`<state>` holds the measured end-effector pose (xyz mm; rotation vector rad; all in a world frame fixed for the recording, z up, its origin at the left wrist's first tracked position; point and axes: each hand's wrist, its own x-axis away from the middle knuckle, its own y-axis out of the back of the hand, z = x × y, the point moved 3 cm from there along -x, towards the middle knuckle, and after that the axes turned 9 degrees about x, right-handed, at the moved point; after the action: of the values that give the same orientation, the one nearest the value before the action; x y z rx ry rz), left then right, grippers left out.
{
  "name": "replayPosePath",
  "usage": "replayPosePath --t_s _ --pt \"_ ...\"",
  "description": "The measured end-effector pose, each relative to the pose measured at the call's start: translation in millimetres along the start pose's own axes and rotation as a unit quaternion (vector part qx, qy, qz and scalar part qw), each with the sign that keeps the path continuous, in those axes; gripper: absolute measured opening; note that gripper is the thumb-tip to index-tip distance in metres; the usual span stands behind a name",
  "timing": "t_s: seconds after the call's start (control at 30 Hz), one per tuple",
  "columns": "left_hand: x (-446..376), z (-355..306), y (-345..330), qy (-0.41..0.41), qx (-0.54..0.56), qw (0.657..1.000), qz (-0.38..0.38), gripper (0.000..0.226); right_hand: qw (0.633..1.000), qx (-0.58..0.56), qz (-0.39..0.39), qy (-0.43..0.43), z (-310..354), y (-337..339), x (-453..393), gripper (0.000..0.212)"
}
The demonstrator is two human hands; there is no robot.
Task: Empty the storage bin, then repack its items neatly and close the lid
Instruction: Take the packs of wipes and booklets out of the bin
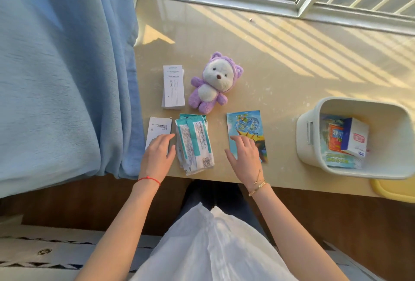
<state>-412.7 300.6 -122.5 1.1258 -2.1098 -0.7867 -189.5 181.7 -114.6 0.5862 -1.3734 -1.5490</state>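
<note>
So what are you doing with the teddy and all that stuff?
A person is sorting things from a white storage bin on a beige table. The left hand rests on a small white box; the right hand touches a colourful card. A purple teddy and wipe packs lie out. Some boxes are in the bin.

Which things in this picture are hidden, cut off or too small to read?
Head view:
- Small white box: near end hidden under left hand.
- Yellow lid: cut off by the right edge, partly behind storage bin.
- Bin's lower items: covered by a white carton.
- Print on wipes packs: too small.
</note>
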Motion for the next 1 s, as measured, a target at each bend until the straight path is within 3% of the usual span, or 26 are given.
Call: replayPosePath --t_s 0.23,0.43,0.67,1.0 --pt "21.4 -60.6 18.9 -0.077 -0.033 0.996 -0.001 0.034 0.998 -0.011 -0.054 -0.015 -66.9 61.9 43.1 0.032" --pt "31.0 -140.7 -9.5 -0.109 -0.036 0.993 0.012 0.032 0.993 -0.013 -0.107 -0.057 -157.0 107.4 73.4 0.034" --pt "29.1 -254.9 -88.0 -0.145 -0.016 0.989 -0.016 0.030 0.988 -0.021 -0.124 -0.090 -294.8 148.8 74.1 0.033" --pt "13.6 -391.0 -236.8 -0.094 0.011 0.995 -0.027 0.034 0.989 -0.043 -0.040 -0.136 -471.6 162.3 29.4 0.043"
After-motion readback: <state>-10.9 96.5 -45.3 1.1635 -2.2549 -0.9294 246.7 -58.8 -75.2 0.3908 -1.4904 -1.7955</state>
